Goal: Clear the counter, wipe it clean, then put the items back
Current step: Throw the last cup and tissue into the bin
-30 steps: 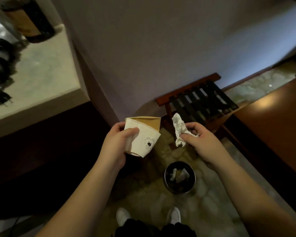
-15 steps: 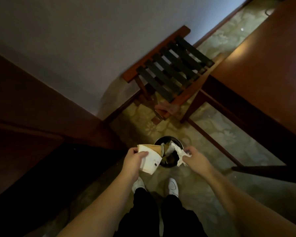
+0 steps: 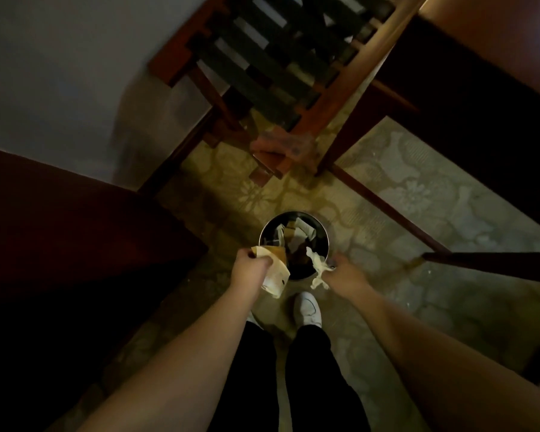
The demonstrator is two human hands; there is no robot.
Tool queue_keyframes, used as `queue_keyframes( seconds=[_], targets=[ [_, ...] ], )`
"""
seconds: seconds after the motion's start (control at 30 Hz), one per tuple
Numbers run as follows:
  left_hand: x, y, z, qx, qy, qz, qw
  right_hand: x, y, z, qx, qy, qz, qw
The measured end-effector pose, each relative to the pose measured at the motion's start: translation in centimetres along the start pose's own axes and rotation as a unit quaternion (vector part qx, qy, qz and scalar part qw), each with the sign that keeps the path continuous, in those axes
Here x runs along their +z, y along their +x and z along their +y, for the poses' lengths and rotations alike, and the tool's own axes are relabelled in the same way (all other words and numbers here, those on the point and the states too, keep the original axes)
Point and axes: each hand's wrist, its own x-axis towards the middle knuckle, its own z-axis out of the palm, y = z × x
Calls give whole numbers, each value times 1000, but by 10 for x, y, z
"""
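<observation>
My left hand (image 3: 250,271) grips a squashed white paper cup (image 3: 276,277) with a brown inside, held at the near left rim of a small round black bin (image 3: 325,235) on the floor. At the bin's near right rim, my right hand (image 3: 343,272) pinches a crumpled white tissue (image 3: 317,266). Several scraps of paper lie inside the bin. The counter is out of view.
A wooden folding rack (image 3: 281,67) with dark straps stands against the wall beyond the bin. A wooden desk (image 3: 493,51) fills the upper right, with its leg rail (image 3: 384,207) crossing the patterned floor. A dark cabinet (image 3: 60,232) is at left. My white shoe (image 3: 307,308) stands just before the bin.
Both hands have gone down from chest height to the bin's rim, carrying the cup and the tissue. The view has tilted down, and the counter has left the frame.
</observation>
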Motion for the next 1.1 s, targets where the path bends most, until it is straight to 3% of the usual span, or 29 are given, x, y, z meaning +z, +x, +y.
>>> queue_keyframes(
  seconds=[0.37, 0.63, 0.97, 1.1],
  targets=[
    [37, 61, -10, 19, 8, 0, 1000, 29, 72, 11, -27, 1, 16, 1000],
    [29, 57, -17, -54, 38, 8, 998, 24, 73, 13, -34, -31, 28, 999],
    [-4, -26, -3, 48, 172, 2, 984, -3, -3, 3, -77, -141, -36, 986],
    [-30, -84, 13, 108, 193, 26, 975, -26, -56, -19, -134, -195, -31, 971]
  ],
)
